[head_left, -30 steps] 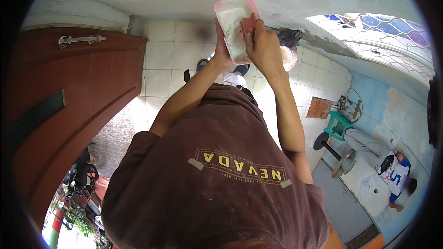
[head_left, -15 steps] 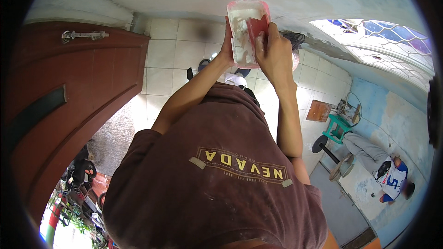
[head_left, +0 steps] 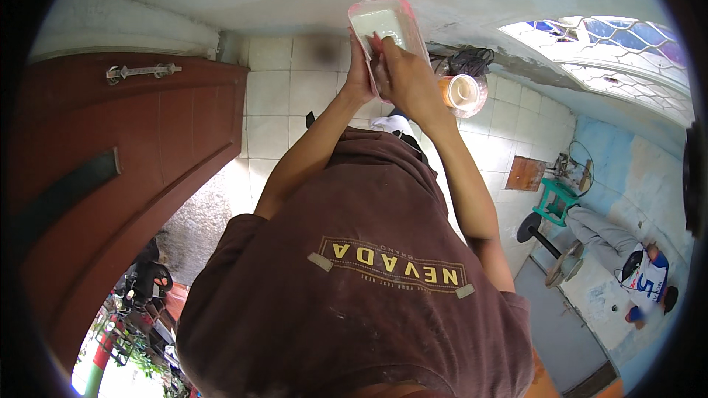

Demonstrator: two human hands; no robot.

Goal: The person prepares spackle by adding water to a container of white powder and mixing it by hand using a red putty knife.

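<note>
A shallow pink-rimmed tray is in front of me near the plastered wall, tilted a little. Wet white paste coats its inside. My left hand grips the tray along its left side, fingers mostly behind it. My right hand reaches over the tray with closed fingers around a red scraper. Only a small red part of the scraper shows beside the fingers; its lower part is hidden by the hand and the tray.
Right of my hands stand a round tub and a dark plastic bag by the wall. A brown door is at left, a meshed window at upper right. A person sits far right near a green stool.
My right hand has moved left and turned within the tray, so the scraper's broad red face is now mostly hidden. The tray tilts further left. More of the round tub shows.
</note>
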